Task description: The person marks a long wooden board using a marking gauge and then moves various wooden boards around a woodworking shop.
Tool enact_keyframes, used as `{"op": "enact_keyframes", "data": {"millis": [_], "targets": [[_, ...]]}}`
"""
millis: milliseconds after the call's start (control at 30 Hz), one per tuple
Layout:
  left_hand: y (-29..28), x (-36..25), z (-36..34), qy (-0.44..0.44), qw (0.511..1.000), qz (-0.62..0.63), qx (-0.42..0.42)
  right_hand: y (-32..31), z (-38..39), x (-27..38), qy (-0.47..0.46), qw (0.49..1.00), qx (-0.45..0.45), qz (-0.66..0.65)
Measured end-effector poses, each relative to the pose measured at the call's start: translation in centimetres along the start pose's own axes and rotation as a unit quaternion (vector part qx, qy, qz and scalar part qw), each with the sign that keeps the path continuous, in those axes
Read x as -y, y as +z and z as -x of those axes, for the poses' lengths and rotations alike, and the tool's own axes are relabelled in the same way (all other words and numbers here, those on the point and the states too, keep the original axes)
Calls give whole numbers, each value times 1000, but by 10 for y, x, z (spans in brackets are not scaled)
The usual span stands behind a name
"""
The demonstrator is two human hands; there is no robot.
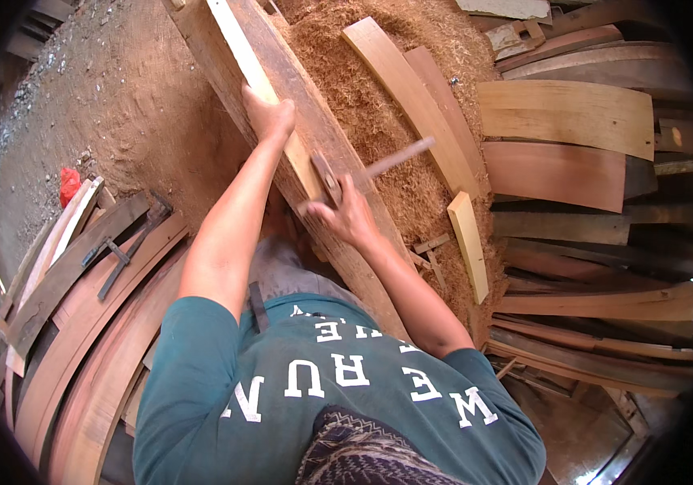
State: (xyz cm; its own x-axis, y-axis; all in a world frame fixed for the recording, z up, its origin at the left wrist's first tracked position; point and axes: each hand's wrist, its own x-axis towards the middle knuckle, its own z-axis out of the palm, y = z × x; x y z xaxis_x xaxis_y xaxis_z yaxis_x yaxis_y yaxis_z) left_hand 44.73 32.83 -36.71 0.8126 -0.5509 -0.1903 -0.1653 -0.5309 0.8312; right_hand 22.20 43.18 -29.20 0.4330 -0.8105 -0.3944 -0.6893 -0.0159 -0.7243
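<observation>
My left hand (270,117) grips a long, pale wooden strip (233,44) lying along a thick, weathered beam (290,81). Lower on that strip, my right hand (346,214) is closed on a small dark wooden hand plane (324,174), its thumb across the strip. A thin rod (403,155), slightly blurred, sticks out to the right beside the plane; whether it is joined to the plane I cannot tell.
Wood shavings (346,97) cover the ground right of the beam, with curved boards (391,77) and a short pale piece (466,242) on them. Stacked boards (565,117) fill the right. More planks (96,323), a metal clamp (120,257) and a red bag (70,186) lie left.
</observation>
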Motion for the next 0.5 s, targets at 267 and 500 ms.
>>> {"op": "enact_keyframes", "data": {"millis": [267,500], "targets": [[2,0,4,4,1000,18,-4,0,-18,10,33,999,13,-10],[-4,-7,1,-17,1000,-17,19,1,38,-34,35,998,24,-43]]}}
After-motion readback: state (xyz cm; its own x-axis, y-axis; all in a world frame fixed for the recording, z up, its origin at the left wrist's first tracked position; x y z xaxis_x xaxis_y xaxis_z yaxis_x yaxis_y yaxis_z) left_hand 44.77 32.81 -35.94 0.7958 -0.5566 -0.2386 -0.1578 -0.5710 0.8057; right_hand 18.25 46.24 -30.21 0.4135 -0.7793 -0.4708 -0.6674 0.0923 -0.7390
